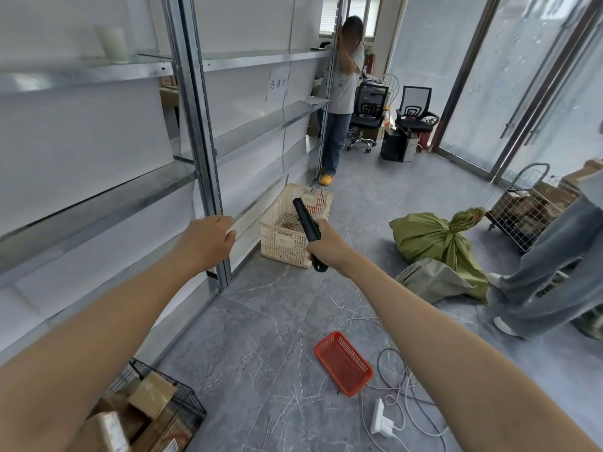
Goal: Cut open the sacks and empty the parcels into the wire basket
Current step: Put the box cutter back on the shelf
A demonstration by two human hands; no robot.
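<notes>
Green sack (434, 243) mid-right on floor, neck tied, knot end pointing upper right. Grey sack (430, 278) right below it. Wire basket (191, 414) lower left, parcels inside. Right hand (326, 243) nearer sacks, arm stretched out, fingers wrapped round cutter (306, 223), tip aimed upper left, away from sacks. Left hand (208, 239) empty, fingers loosely curled.

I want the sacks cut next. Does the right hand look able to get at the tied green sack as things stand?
Probably, after stepping closer: the right hand grips the black tool, and only bare floor lies between it and the tied green sack.
</notes>
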